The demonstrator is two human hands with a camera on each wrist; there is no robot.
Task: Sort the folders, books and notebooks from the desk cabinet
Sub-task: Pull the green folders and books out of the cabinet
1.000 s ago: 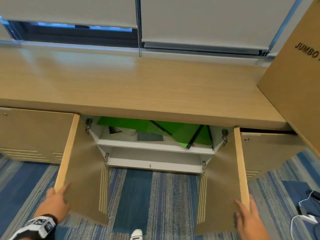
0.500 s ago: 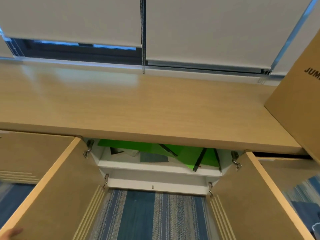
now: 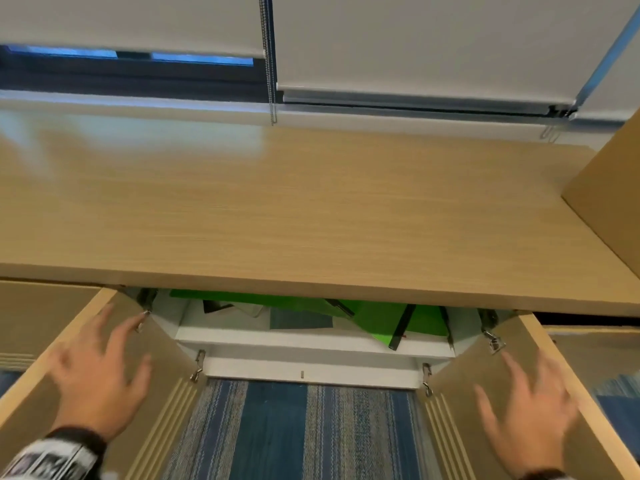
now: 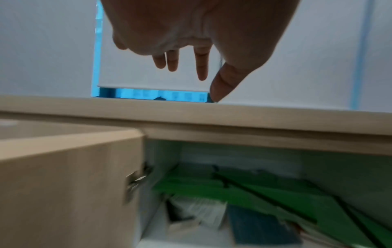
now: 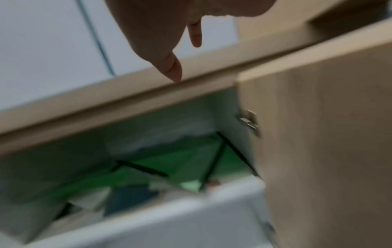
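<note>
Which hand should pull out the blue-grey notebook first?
Left, probably. The left hand is open, and the blue-grey notebook lies left of centre on the shelf, farther from the right hand.
</note>
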